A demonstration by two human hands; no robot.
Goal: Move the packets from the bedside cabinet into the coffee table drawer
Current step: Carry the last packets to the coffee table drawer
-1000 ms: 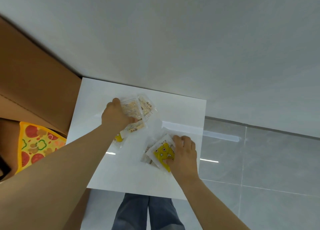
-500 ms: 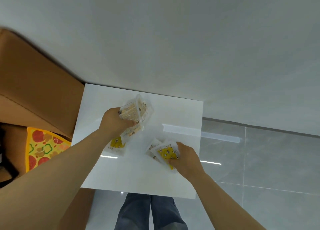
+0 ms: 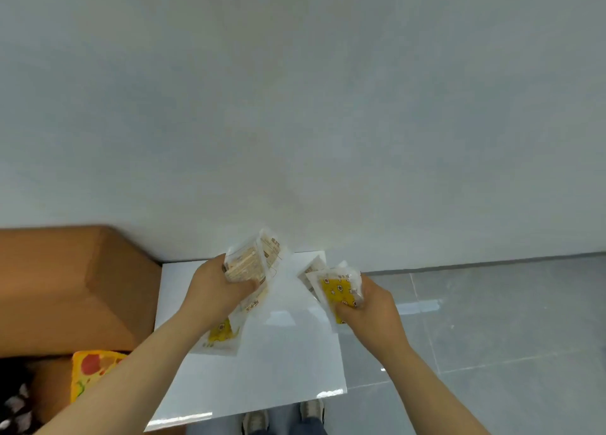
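Observation:
My left hand (image 3: 218, 287) grips a bunch of clear snack packets (image 3: 254, 260) with beige contents, lifted above the glossy white bedside cabinet top (image 3: 278, 352). A yellow-printed packet (image 3: 221, 331) hangs below that hand, partly hidden by my wrist. My right hand (image 3: 369, 306) holds a second bunch, with a yellow packet (image 3: 337, 292) in front and another clear packet (image 3: 311, 270) behind it, raised over the cabinet's right side. The coffee table drawer is out of view.
A brown upholstered bed head (image 3: 72, 287) stands left of the cabinet. A pizza-print cushion (image 3: 90, 372) lies below it. A white wall (image 3: 295, 106) rises behind. Grey floor tiles (image 3: 492, 336) spread to the right, and my shoes (image 3: 285, 416) show at the cabinet's near edge.
Both hands have closed on their packets and lifted them off the cabinet top. The view has tilted upward, showing more wall.

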